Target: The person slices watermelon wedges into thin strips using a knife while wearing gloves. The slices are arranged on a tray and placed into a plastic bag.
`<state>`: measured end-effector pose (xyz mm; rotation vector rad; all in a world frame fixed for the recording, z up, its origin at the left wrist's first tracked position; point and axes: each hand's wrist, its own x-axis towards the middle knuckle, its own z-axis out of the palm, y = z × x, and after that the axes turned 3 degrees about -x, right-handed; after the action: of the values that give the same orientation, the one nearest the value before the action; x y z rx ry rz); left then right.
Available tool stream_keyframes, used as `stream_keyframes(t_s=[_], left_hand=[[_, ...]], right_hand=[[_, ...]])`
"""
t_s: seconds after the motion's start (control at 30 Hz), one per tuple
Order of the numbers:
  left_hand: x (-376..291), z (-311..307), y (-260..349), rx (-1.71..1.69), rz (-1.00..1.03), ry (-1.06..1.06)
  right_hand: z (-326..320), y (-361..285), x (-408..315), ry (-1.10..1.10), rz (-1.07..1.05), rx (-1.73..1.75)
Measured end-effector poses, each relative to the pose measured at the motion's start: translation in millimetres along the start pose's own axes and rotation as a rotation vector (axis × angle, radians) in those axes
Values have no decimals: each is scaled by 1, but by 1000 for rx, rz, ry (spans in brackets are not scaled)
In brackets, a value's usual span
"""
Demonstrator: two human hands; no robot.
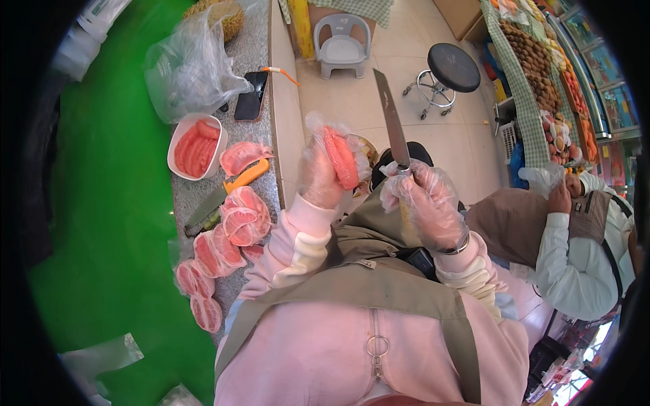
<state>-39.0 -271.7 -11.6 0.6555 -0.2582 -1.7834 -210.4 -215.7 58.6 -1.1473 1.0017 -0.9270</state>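
Observation:
A peeled red pomelo segment [340, 158] rests in my left hand [321, 175], which wears a clear plastic glove. My right hand [431, 198], gloved the same way, grips a knife [392, 119] by its yellowish handle, the long blade pointing up and away from me. To the left, a white plastic tub [221, 147] holds several peeled red segments. Beside it on the granite counter lie a segment still in its membrane [244, 156] and a second knife with an orange handle [247, 176]. Larger unpeeled pomelo pieces [246, 215] sit nearer to me.
A clear plastic bag [190, 68], a durian [231, 23] and a phone [251, 96] are on the counter [254, 48]. Beyond stand a grey plastic chair [343, 45] and a black wheeled stool [453, 67]. At right, a person [574, 254] is beside fruit displays [533, 66]. A container [366, 147] is partly hidden below my hands.

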Motion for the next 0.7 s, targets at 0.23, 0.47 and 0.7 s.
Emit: stream_keyframes(t_s=[0.23, 0.47, 0.7], left_hand=[[-9, -3, 14, -354, -140, -68], [-37, 7, 39, -355, 34, -130], [-131, -3, 83, -535, 218, -98]], right_hand=[[-12, 26, 5, 174, -64, -110], [-15, 48, 31, 70, -58, -48], [32, 50, 40, -340, -157, -474]])
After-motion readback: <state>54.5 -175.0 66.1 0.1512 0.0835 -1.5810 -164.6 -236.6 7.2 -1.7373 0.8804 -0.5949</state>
